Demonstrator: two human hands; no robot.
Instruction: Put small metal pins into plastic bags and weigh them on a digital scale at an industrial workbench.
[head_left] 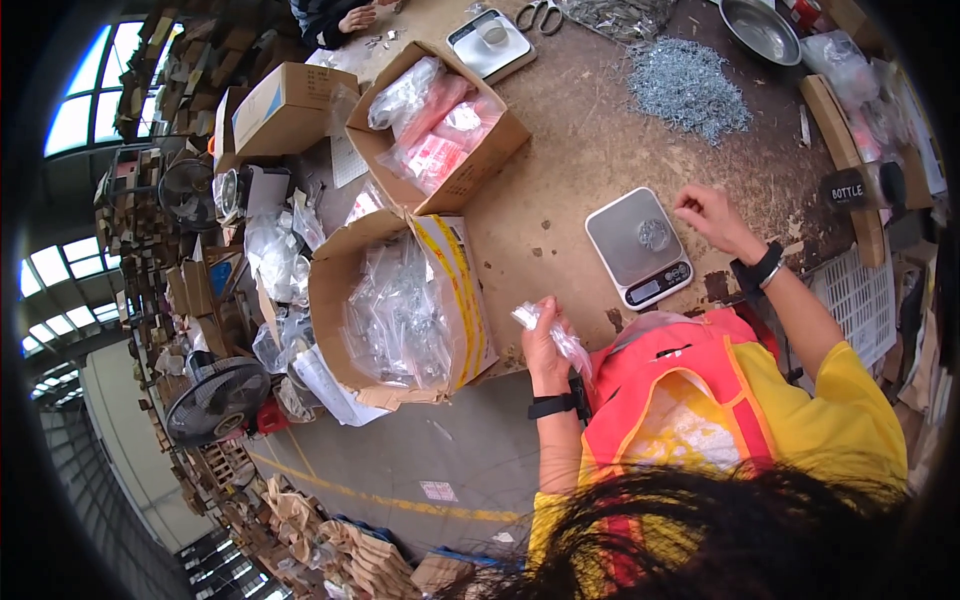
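My left hand (543,358) is closed round a small clear plastic bag (570,350) at the table's near edge, in front of my red apron. My right hand (712,216) hovers just right of a white kitchen scale (612,240). Its fingers are bent together, and whatever they may hold is too small to make out. On the scale's grey plate rests a small heap of silvery metal pieces (654,235), perhaps in a clear dish. Left of my left hand stands an open cardboard box (335,280) full of clear bags (400,320) with small parts inside.
Behind that box, another carton (490,150) holds clear and red-printed bags. A pile of bluish metal pieces (690,88) lies at the far right, near a metal bowl (760,30). Scissors (540,16) and a second scale (490,45) lie far back, by another person's hand (357,19).
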